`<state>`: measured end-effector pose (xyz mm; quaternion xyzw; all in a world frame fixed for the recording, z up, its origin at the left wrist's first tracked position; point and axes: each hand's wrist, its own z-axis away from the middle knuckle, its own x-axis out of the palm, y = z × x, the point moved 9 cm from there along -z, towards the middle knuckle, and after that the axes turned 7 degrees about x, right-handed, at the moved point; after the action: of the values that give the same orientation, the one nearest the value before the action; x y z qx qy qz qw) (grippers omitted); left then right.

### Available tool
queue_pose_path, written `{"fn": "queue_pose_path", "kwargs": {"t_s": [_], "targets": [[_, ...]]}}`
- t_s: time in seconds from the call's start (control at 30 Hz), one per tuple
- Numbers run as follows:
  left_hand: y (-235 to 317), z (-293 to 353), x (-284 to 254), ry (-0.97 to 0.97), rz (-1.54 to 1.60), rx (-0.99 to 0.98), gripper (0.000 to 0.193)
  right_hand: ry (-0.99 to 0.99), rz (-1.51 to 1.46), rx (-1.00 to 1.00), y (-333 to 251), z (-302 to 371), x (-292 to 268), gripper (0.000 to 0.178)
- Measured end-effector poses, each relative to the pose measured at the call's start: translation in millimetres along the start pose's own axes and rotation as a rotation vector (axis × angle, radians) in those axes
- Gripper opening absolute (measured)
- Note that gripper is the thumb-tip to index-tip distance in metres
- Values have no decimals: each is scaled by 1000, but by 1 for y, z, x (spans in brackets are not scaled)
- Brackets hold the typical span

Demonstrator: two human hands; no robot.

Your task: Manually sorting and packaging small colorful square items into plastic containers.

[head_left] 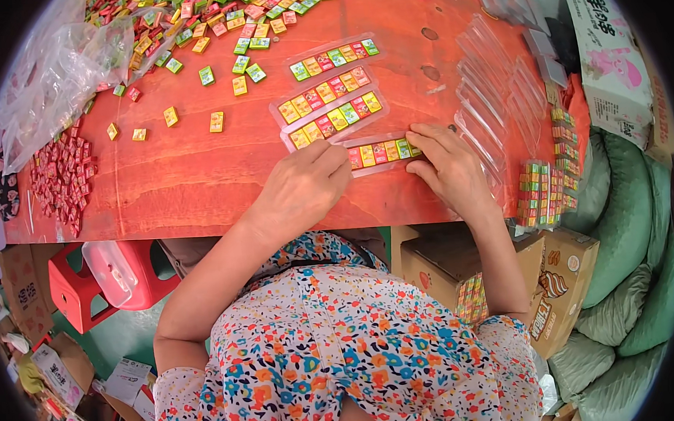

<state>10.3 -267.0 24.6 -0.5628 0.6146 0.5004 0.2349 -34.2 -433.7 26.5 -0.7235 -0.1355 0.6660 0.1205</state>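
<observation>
A clear plastic tray [361, 173] with a row of small red, yellow and green boxes [380, 153] lies near the table's front edge. My right hand [453, 165] grips its right end, thumb on the near side and fingers on the far side. At the left end my left hand [305, 183] is closed, fingertips pressed together; whatever they pinch is hidden. Just beyond lie three more filled trays: a near one [337, 120], a middle one [325, 94] and a far one [334, 59].
Loose small boxes [241, 44] heap at the back left, beside a clear plastic bag [63, 80]. Red pieces [62, 179] pile at the left edge. Clear empty trays [491, 88] lie on the right, near stacked filled rows [540, 192]. A red stool [142, 274] stands below.
</observation>
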Motion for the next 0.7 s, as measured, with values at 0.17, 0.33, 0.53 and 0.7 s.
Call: {"fn": "queue_pose_path", "kwargs": {"t_s": [0.17,0.33,0.53,0.7], "targets": [[11,17,-4,208,-68,34,29,36,-11,27,-2,2,-7,47],[21,24,-18,270,-74,44,30,149,-74,248,16,11,-20,38],[-1,28,-9,171,-6,-251,17,81,3,277,14,-2,-3,38],[-28,54,17,289,804,-761,12,26,-206,391,23,3,4,50]]}}
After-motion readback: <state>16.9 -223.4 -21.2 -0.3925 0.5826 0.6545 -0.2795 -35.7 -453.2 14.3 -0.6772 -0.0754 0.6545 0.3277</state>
